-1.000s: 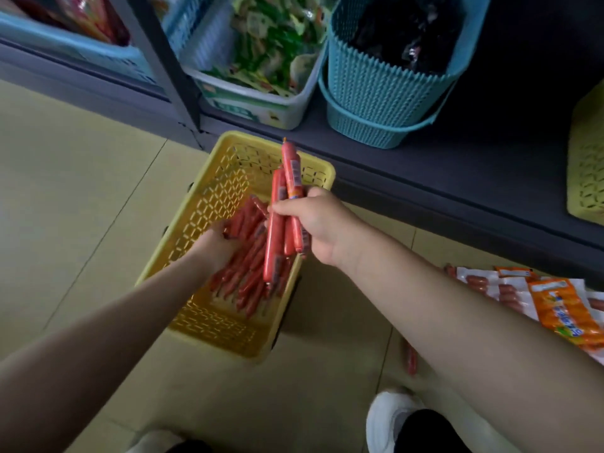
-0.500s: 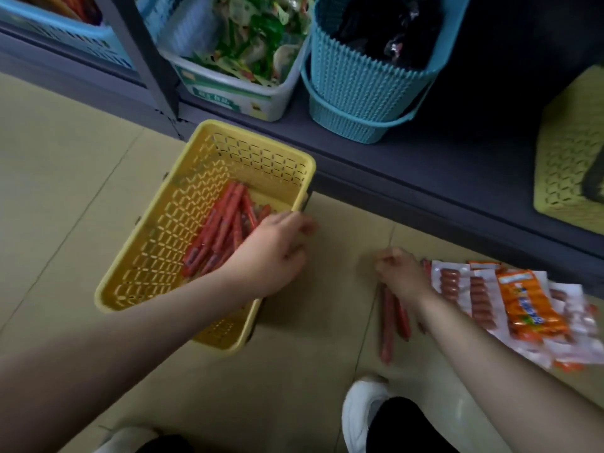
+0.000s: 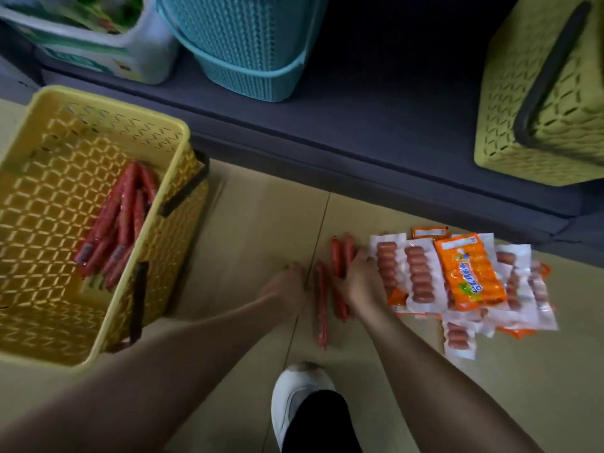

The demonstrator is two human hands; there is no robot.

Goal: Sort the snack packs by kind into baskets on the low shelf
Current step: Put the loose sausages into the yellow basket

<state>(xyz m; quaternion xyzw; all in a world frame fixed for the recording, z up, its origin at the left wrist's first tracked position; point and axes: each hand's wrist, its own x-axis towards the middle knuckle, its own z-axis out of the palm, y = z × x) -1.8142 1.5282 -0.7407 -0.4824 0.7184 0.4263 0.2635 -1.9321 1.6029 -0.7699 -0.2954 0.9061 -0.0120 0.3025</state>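
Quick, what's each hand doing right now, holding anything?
Left hand: reaching down beside the loose red sausage sticks on the floor; grip cannot be told.
Right hand: fingers curled round red sausage sticks.

The person is wearing no sleeves, so both forearms are showing bare. One foot is wearing a white shoe [image 3: 295,400] under a black trouser leg [image 3: 322,423].

Beige tiled floor [image 3: 248,223], yellow basket [image 3: 98,132], loose sausage sticks [image 3: 322,302], sausage packs [image 3: 464,276]; shelf [image 3: 376,119], teal basket [image 3: 248,53]
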